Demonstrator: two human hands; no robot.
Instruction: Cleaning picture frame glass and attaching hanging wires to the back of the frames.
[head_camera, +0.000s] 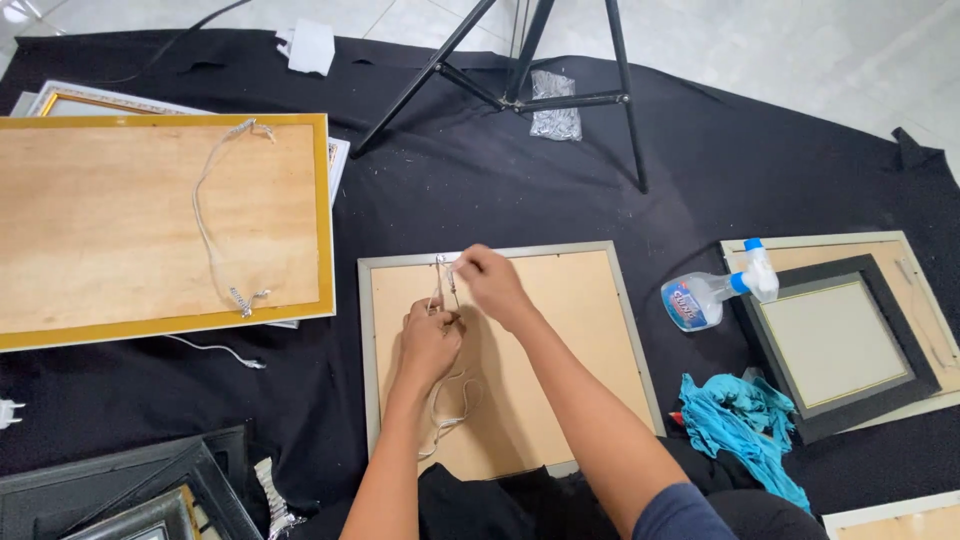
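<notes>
Looking down from the head camera, I see the white hanging cord (447, 410) trailing in loops across the tan backing board of a grey-rimmed picture frame (620, 300) that lies face down on the black cloth (480, 180). The cord's upper end rises to the top of the board, where both hands meet. My left hand (430, 338) is closed around the cord just below that end, knuckles up, and I judge it is holding the cord taut. My right hand (492, 283) pinches the cord's tip, or some small fitting there, between thumb and fingertips; the piece is too small for me to tell which. So the cord runs through both grips, with its slack lying below the left wrist, toward my body.

The frame likely lies face down so the backing is reachable. To the left, a larger gold-edged frame (328, 215) also lies back up, with its own cord (215, 225) strung across it. To the right, a spray bottle (712, 295) lies on its side just beside a black frame (895, 325), and a crumpled teal rag (745, 420) sits near my right elbow. A tripod (525, 75) stands beyond, and dark frames (140, 490) are stacked at lower left.
</notes>
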